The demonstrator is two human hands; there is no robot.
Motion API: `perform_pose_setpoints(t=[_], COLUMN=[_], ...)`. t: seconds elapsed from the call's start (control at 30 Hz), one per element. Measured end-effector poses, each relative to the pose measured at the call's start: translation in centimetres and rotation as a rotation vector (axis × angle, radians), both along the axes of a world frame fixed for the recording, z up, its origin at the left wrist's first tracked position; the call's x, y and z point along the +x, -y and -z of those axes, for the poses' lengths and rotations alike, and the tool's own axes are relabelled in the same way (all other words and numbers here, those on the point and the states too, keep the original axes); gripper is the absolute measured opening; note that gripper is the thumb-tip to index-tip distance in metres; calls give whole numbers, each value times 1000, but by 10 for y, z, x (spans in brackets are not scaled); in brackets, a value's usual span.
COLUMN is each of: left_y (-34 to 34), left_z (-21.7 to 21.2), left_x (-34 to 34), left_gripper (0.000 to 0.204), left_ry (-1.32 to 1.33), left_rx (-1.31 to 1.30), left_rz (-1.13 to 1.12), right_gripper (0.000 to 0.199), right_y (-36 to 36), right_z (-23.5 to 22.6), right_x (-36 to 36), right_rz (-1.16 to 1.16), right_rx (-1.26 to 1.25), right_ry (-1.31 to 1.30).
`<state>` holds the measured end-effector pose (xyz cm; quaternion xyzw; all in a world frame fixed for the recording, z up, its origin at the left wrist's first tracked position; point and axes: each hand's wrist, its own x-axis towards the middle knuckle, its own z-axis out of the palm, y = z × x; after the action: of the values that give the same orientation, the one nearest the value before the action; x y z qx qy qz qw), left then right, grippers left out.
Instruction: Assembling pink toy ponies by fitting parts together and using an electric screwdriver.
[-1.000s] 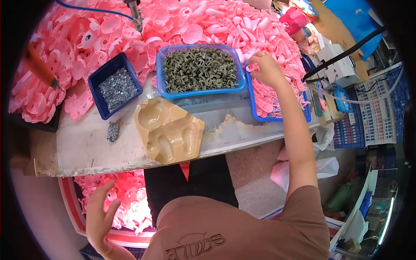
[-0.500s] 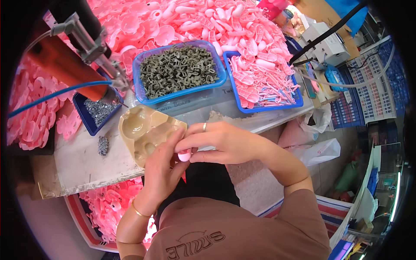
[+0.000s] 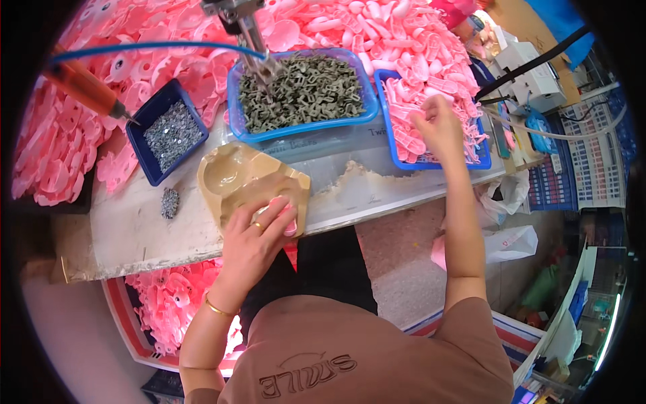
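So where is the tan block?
In the head view, the tan block is left of centre, at the table's near edge, in front of the wide blue tub, partly under the left hand.

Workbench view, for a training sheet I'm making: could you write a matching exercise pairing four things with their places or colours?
1. Left hand
2. Right hand
3. Moulded holder
4. Grey-green pieces

A. Heaped in the wide blue tub
B. Tan, with rounded hollows
C. Touching a pink part, near the bench edge
D. At the right-hand blue tray

Pairs: 1-C, 2-D, 3-B, 4-A
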<state>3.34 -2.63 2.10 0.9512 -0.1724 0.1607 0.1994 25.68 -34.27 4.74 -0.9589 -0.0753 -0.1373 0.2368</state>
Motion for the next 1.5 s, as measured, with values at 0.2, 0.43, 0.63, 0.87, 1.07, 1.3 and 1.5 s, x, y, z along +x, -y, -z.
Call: perform_pose_setpoints(t=[0.2, 0.43, 0.63, 0.87, 1.07, 1.3, 1.5], left_y=[4, 7, -3, -63, -201, -253, -178], left_z=[-2, -4, 1, -7, 23, 48, 26], left_x=[-3, -1, -39, -41, -3, -29, -77], left_gripper=[43, 37, 27, 23, 31, 24, 24], left_ry=[-85, 76, 211, 278, 310, 105, 377], left_rx=[-44, 21, -62, -123, 237, 142, 274], left_rz=[16, 24, 121, -118, -815, -852, -875], right_gripper=[22, 23, 19, 23, 26, 17, 13], right_y=[-5, -106, -180, -206, -198, -192, -193], right_z=[-49, -59, -25, 9, -6, 0, -12], right_x=[-13, -71, -99, -110, -108, -111, -117], right_rz=[-199, -679, -883, -1107, -969, -988, -927], right_rx=[571, 368, 387, 93, 157, 166, 265], right_ry=[-207, -287, -354, -222, -395, -431, -394])
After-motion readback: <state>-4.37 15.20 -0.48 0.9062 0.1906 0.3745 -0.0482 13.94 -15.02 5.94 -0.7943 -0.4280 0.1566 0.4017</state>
